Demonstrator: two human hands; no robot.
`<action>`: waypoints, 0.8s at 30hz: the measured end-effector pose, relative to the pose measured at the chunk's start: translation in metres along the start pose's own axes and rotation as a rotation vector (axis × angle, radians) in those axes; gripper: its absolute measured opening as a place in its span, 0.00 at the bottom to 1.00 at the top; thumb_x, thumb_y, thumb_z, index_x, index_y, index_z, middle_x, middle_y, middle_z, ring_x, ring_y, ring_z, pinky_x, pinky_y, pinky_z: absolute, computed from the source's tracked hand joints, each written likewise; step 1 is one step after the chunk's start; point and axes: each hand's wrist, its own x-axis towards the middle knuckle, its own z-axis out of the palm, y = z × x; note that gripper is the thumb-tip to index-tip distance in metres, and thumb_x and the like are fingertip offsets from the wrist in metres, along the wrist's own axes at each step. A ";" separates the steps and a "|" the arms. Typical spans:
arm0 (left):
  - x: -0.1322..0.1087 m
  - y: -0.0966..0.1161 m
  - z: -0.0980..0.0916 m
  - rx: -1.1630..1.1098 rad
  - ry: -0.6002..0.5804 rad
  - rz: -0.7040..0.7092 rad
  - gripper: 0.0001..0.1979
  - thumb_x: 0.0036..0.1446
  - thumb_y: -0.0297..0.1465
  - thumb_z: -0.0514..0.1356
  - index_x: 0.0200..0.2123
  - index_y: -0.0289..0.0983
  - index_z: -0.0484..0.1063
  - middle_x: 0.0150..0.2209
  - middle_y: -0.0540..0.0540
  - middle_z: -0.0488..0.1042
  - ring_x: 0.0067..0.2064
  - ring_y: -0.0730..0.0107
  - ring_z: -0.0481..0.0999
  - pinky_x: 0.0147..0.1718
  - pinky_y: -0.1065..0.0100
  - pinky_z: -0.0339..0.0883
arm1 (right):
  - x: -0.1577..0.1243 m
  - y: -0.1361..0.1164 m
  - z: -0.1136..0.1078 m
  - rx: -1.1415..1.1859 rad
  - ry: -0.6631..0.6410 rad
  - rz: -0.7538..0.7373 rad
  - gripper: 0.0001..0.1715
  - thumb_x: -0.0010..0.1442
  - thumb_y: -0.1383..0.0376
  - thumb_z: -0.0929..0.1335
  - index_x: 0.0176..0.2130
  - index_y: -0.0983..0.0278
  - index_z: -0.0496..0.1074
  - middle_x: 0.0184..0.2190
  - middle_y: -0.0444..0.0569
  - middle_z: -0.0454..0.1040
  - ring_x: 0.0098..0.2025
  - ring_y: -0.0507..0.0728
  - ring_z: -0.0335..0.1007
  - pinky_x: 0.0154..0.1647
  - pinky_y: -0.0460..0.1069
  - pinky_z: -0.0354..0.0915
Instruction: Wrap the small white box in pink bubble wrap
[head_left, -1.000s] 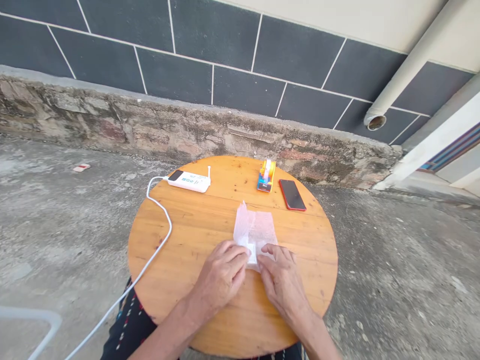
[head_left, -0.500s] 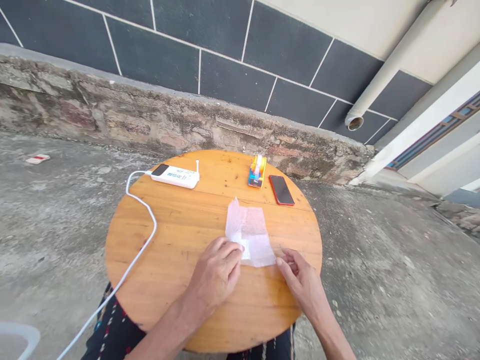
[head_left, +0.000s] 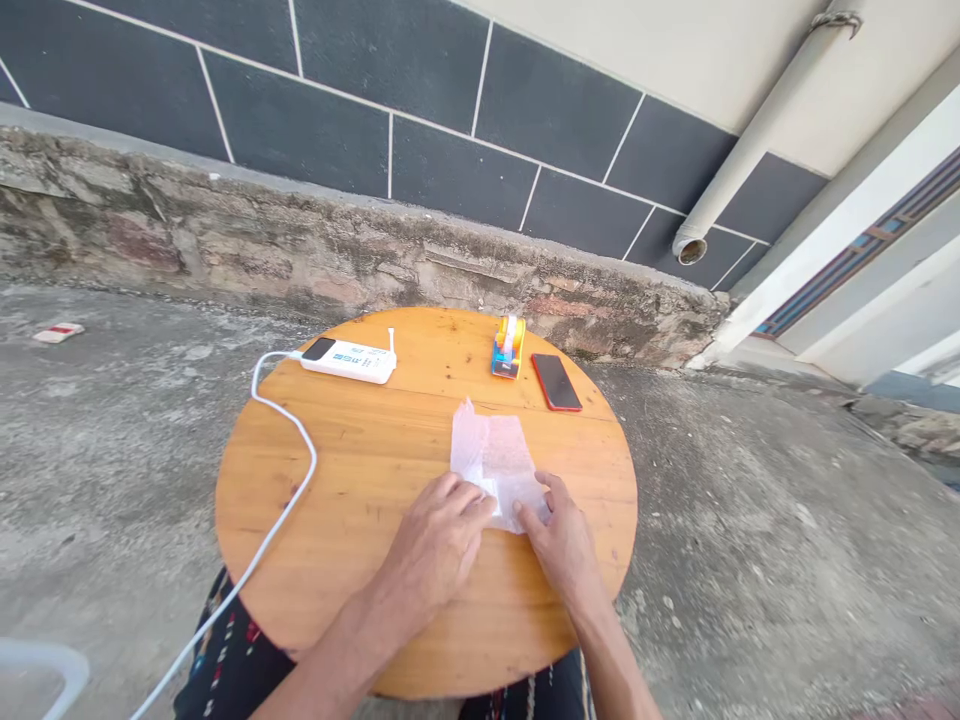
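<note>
A thin, translucent whitish sheet of soft wrapping (head_left: 504, 445) lies on the round wooden table (head_left: 337, 560). Near its lower left part is a small flat white piece (head_left: 489, 489), partly covered by my fingers. My left hand (head_left: 439, 530) is closed, fingertips pressing down on this piece and the sheet's lower left edge. At the sheet's lower right edge is my right hand (head_left: 561, 535), its thumb on top of the sheet and its index finger curled at the side. What its other fingers touch is hidden.
Along the table's far side are a white power bank-like device (head_left: 349, 360) with a cable (head_left: 300, 430), a yellow and blue tape dispenser (head_left: 508, 347) and a red-edged phone (head_left: 556, 382). A stone-based wall (head_left: 300, 250) stands behind the table.
My right hand has moved left from the sheet's right corner onto its lower right part. My left hand stays at the lower left edge. The camera view has shifted slightly.
</note>
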 end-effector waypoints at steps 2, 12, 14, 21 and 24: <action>0.001 0.003 -0.001 0.062 -0.050 -0.006 0.13 0.56 0.19 0.51 0.39 0.38 0.70 0.37 0.46 0.70 0.39 0.61 0.66 0.38 0.60 0.66 | -0.002 0.000 0.003 0.044 0.015 -0.002 0.29 0.57 0.60 0.64 0.56 0.68 0.61 0.37 0.53 0.75 0.34 0.58 0.73 0.35 0.49 0.65; 0.008 0.013 0.002 0.212 -0.125 -0.015 0.18 0.55 0.17 0.50 0.43 0.40 0.70 0.37 0.45 0.68 0.39 0.59 0.64 0.36 0.59 0.66 | -0.010 -0.011 0.013 0.269 0.114 -0.107 0.27 0.60 0.61 0.63 0.57 0.66 0.59 0.29 0.46 0.74 0.26 0.54 0.69 0.29 0.48 0.63; 0.007 0.013 0.002 0.205 -0.126 -0.018 0.18 0.55 0.17 0.50 0.42 0.40 0.71 0.37 0.45 0.68 0.39 0.59 0.64 0.36 0.59 0.66 | -0.010 -0.014 0.012 0.323 0.110 -0.132 0.26 0.61 0.61 0.62 0.57 0.66 0.59 0.28 0.45 0.74 0.25 0.54 0.69 0.28 0.47 0.63; 0.001 0.012 -0.001 -0.058 0.010 -0.113 0.27 0.50 0.19 0.53 0.55 0.37 0.60 0.39 0.44 0.70 0.42 0.58 0.67 0.40 0.57 0.66 | -0.010 -0.023 0.015 0.416 0.104 -0.191 0.28 0.62 0.61 0.61 0.59 0.70 0.58 0.31 0.49 0.75 0.31 0.55 0.72 0.31 0.48 0.65; -0.005 0.006 -0.001 -0.225 0.118 -0.152 0.31 0.45 0.18 0.55 0.55 0.34 0.58 0.42 0.43 0.70 0.44 0.60 0.68 0.44 0.58 0.66 | -0.011 -0.025 0.015 0.440 0.091 -0.193 0.28 0.62 0.61 0.62 0.59 0.71 0.57 0.32 0.50 0.76 0.31 0.55 0.72 0.31 0.48 0.66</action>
